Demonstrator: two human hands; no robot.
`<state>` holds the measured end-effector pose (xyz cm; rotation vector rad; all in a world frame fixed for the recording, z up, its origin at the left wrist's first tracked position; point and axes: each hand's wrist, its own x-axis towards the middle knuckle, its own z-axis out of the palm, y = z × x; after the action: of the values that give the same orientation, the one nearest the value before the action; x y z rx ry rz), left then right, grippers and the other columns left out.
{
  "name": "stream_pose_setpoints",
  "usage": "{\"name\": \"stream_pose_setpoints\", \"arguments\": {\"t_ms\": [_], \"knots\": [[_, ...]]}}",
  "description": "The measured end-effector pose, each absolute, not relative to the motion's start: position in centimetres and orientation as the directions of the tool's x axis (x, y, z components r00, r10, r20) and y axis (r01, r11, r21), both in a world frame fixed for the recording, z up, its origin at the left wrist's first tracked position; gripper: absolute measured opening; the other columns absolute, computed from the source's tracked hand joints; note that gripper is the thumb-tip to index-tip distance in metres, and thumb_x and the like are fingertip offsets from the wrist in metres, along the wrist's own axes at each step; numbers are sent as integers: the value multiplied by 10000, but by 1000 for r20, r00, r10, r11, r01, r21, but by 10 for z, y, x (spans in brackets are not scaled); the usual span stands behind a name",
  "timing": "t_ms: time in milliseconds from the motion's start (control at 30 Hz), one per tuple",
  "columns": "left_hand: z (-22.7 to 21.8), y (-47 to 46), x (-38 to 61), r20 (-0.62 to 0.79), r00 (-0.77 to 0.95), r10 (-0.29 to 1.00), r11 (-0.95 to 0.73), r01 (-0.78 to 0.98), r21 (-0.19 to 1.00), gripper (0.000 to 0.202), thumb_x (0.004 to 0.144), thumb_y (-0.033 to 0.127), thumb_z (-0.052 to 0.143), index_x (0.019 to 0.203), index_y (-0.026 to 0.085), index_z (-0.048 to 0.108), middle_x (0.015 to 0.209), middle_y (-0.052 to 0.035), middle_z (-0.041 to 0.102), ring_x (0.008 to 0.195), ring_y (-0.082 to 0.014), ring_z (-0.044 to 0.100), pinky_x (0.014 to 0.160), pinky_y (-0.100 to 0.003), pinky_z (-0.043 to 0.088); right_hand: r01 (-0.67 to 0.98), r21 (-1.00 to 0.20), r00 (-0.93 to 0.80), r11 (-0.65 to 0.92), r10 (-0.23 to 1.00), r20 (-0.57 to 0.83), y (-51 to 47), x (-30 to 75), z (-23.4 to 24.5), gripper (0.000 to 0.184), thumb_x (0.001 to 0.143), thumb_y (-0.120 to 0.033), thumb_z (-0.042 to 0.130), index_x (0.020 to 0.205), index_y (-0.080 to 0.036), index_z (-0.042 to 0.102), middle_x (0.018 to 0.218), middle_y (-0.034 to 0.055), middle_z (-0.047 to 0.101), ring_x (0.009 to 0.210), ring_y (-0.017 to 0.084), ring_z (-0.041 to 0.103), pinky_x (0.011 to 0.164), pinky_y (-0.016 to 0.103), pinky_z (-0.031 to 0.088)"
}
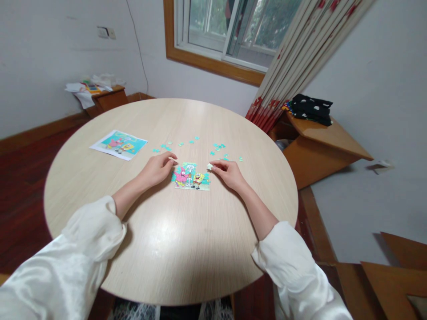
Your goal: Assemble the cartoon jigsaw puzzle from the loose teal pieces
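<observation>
A partly assembled cartoon jigsaw puzzle (191, 178) lies in the middle of the round wooden table (167, 240). My left hand (156, 169) rests at the puzzle's upper left corner, fingers pinched on a small pale puzzle piece (172, 158). My right hand (228, 172) sits at the puzzle's upper right corner, pinching a small whitish puzzle piece (209, 166). Several loose turquoise pieces (218, 146) lie scattered just beyond the puzzle.
A printed reference picture (119, 144) lies on the table's left side. More loose pieces (165, 146) sit behind my left hand. A low wooden cabinet with dark cloth (313, 109) stands at the right, and a small stand with papers (96, 89) at the back left.
</observation>
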<state>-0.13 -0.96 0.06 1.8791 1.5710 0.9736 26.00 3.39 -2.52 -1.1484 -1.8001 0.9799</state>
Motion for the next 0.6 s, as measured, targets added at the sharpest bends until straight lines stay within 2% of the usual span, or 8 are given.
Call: {"name": "stream_pose_setpoints", "arguments": {"t_ms": [400,600], "knots": [[-2,-9,-1,161,146,976,-216,588,779,243,815,278,420,980,180,567,962,-140,732,936,-242,679,855,-380,480,316,-912,-278,263,944,176,32,258,-22,284,706,-374,703,879,-150,735,852,82,737,768,178,655,742,333,508],[4,-13,2,135,166,977,-207,582,786,264,806,305,433,989,184,581,981,-124,733,933,-241,680,872,-385,482,300,-912,-285,280,939,194,33,259,-24,277,703,-378,708,863,-154,739,833,78,740,762,175,658,727,322,509]]}}
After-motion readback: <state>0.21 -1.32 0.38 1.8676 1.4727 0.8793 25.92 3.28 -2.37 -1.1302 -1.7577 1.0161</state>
